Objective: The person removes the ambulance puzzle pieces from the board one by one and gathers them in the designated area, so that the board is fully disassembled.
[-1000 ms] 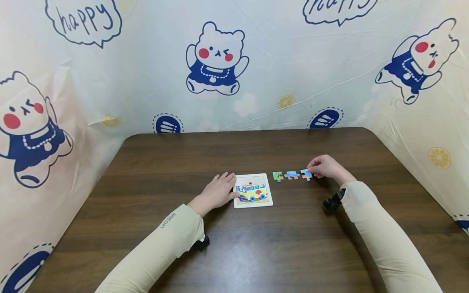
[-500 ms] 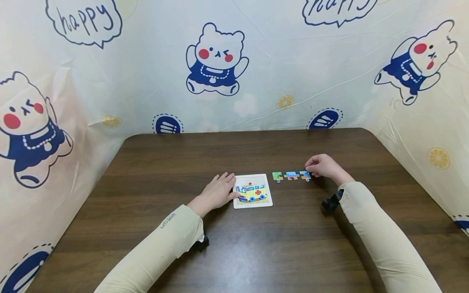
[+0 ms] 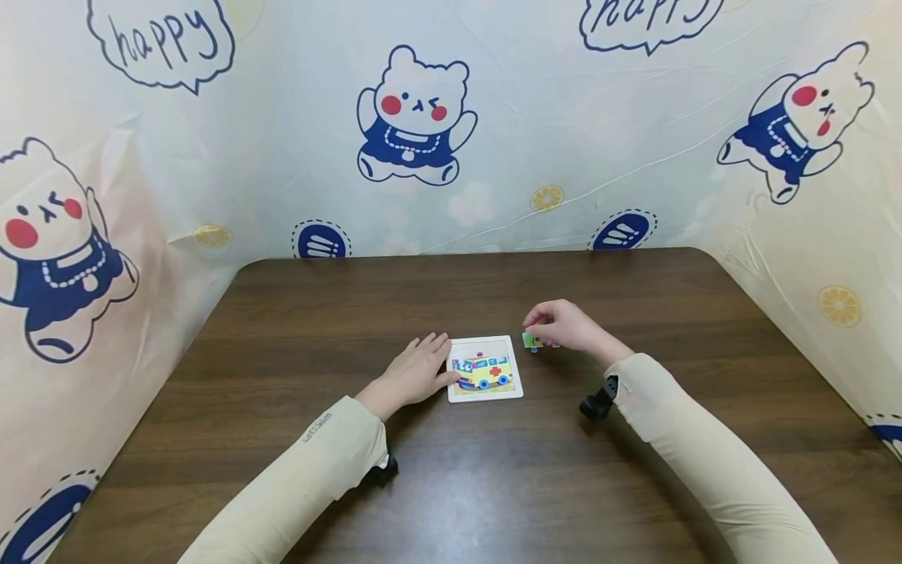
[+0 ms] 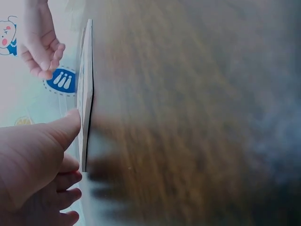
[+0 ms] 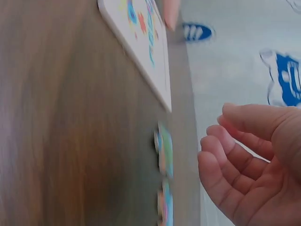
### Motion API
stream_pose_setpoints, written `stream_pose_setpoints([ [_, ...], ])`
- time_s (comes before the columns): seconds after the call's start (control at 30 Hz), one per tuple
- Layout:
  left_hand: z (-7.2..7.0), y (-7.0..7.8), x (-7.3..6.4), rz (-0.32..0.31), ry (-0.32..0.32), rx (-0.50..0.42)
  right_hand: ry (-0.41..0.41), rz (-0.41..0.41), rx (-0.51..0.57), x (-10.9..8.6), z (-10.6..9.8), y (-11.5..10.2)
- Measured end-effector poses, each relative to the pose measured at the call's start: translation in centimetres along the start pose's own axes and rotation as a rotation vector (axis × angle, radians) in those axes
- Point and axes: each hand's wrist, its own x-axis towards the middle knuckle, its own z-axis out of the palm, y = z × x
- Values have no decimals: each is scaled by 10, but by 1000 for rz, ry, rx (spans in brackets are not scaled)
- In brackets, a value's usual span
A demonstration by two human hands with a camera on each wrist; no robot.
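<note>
My left hand (image 3: pixel 416 370) lies beside a white-framed jigsaw board (image 3: pixel 486 398) showing a yellow ambulance. Its fingers are spread at the board's left edge, and the thumb tip (image 4: pixel 71 121) touches that edge in the left wrist view. My right hand (image 3: pixel 564 325) hovers over the loose puzzle pieces to the right of the board, fingers loosely curled with nothing seen between them. A green puzzle piece (image 5: pixel 166 149) lies near the board's corner in the right wrist view, with a second puzzle piece (image 5: pixel 165 207) behind it. In the head view the hand hides most of the row.
A brown wooden table (image 3: pixel 451 486) carries everything. Behind it hangs a pale curtain (image 3: pixel 296 141) printed with cartoon bears, enclosing the back and sides. Each sleeve ends in a black wrist camera, such as the right wrist camera (image 3: pixel 599 401).
My right hand has left the rightmost puzzle piece and moved left over the row, now covering most of it. My left hand stays at the board's edge.
</note>
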Motion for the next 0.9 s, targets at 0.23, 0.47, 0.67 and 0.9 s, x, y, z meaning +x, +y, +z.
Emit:
stream_pose_setpoints([
  [0.23,1,-3,-3,7,-15,-43,-80,-70,-15,5,29,-26],
  [0.47,2,-5,-5,9,-32,-58,-134,-176,-92,12,50,-36],
  [0.67,3,-5,-4,22,-27,-44,-190,-222,-127,19,64,-41],
  [0.9,1,-4,-5,18,-40,-60,-206,-197,-161,21,71,-45],
])
